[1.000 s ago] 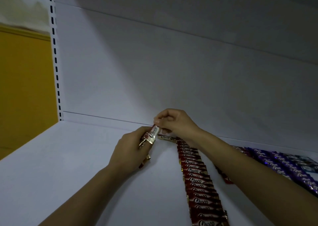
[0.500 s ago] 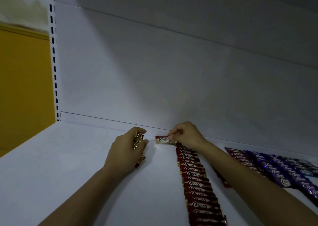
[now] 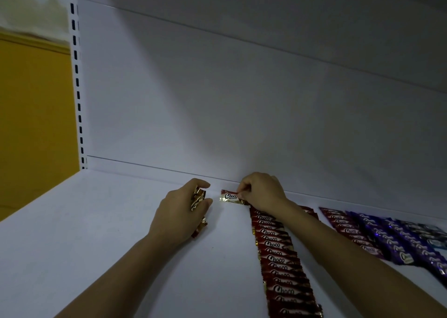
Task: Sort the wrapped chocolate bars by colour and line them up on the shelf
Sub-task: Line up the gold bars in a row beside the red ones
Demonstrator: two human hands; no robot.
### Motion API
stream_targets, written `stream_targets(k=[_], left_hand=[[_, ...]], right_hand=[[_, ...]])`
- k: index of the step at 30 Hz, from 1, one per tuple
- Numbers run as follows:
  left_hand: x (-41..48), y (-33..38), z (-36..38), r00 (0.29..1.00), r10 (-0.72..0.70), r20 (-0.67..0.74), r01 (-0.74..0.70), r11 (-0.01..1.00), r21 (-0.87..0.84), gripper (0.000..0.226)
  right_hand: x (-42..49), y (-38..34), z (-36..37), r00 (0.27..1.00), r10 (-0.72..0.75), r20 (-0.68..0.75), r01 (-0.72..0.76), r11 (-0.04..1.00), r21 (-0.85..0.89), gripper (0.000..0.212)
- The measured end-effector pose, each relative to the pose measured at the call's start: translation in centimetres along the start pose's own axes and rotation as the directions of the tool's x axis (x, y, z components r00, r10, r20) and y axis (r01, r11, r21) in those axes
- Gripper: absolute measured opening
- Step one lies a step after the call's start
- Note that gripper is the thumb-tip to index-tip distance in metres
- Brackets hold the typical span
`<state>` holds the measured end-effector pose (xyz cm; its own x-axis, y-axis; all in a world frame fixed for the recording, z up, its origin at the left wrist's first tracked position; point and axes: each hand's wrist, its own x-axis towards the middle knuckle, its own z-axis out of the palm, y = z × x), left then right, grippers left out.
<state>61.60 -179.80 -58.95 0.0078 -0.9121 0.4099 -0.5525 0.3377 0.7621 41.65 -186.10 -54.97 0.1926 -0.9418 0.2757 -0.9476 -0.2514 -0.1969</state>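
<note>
Shelving, white: a flat shelf with a white back panel, a slotted upright at the left edge and a yellow wall beyond it; the light is dim. Stock laid out: one red row of "Choco" bars, overlapped like tiles and running from the near edge toward the back panel; right of it, partly hidden by the forearm, a maroon row, then a purple row, with paler blue-grey bars at the far right. Item in hand: a single red bar, lying flat on the shelf at the far end of the red row, close to the back panel and jutting left of the row's line. The right hand pinches its right end between thumb and forefinger. The left hand, just beside it and apart from it, is curled round a small bunch of red-and-gold bars, count not legible. Handling, by judgement: small and light; the foil wrap looks slick and crinkly, so a bar should slide easily on the painted shelf and may skid out of line at a touch. The chocolate inside is likely stiff but could snap if bent. Best hold: the flat crimped end seal, or the two long edges, with light pressure only.
</note>
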Motion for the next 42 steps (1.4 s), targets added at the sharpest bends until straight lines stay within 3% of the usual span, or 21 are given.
stream_targets(k=[4, 13, 15, 16, 18, 20, 23, 28, 32, 35, 38, 42], left_hand=[[0.0, 0.0, 0.0, 1.0, 0.002, 0.002, -0.002, 1.0, -0.01, 0.027], [0.0, -0.2, 0.0, 1.0, 0.013, -0.027, -0.014, 0.999, -0.034, 0.025], [0.2, -0.1, -0.1, 0.997, -0.011, -0.076, 0.002, 0.993, -0.116, 0.02], [0.3, -0.1, -0.2, 0.994, -0.045, -0.1, 0.025, 0.98, -0.197, 0.018], [0.5, 0.0, -0.4, 0.985, -0.119, -0.126, 0.063, 0.923, -0.38, 0.016], [0.6, 0.2, -0.6, 0.979, -0.161, -0.123, 0.082, 0.869, -0.488, 0.015], [0.5, 0.7, -0.7, 0.975, -0.208, -0.083, 0.124, 0.809, -0.574, 0.015], [0.4, 1.5, -1.6, 0.884, -0.446, 0.14, 0.402, 0.571, -0.716, 0.025], [0.2, 1.9, -1.6, 0.878, -0.379, 0.294, 0.464, 0.516, -0.72, 0.04], [0.5, 1.3, -1.6, 0.914, -0.27, 0.302, 0.405, 0.612, -0.679, 0.059], [0.6, 0.7, -1.1, 0.942, -0.194, 0.275, 0.33, 0.693, -0.641, 0.07], [0.6, 0.4, -0.6, 0.944, -0.207, 0.259, 0.323, 0.744, -0.585, 0.054]], right_hand=[[-0.5, 0.0, 0.4, 0.998, -0.054, -0.044, 0.052, 0.998, -0.034, 0.017], [-0.8, -0.3, 0.5, 0.998, -0.05, 0.022, 0.051, 0.997, -0.057, 0.016], [-1.4, -1.1, 0.2, 0.994, -0.081, -0.07, 0.083, 0.996, 0.027, 0.015], [-1.9, -1.8, 0.0, 0.991, -0.079, -0.105, 0.097, 0.979, 0.178, 0.016], [-3.4, -4.1, -0.5, 0.997, -0.075, -0.032, 0.081, 0.839, 0.538, 0.026], [-4.8, -6.3, -0.7, 0.989, -0.118, 0.087, 0.025, 0.718, 0.696, 0.039], [-5.6, -8.4, -0.6, 0.984, -0.14, 0.112, 0.025, 0.724, 0.69, 0.045], [-4.6, -8.9, -0.8, 0.99, -0.105, 0.089, 0.006, 0.679, 0.734, 0.013], [-3.8, -8.0, -0.9, 0.99, -0.016, 0.143, -0.098, 0.653, 0.751, 0.009], [-3.6, -7.3, -1.1, 0.985, 0.046, 0.167, -0.158, 0.639, 0.753, 0.008], [-3.4, -6.6, -1.4, 0.989, 0.11, 0.099, -0.144, 0.57, 0.809, 0.014], [-3.3, -5.5, -2.3, 0.982, 0.181, 0.058, -0.143, 0.503, 0.852, 0.01]])
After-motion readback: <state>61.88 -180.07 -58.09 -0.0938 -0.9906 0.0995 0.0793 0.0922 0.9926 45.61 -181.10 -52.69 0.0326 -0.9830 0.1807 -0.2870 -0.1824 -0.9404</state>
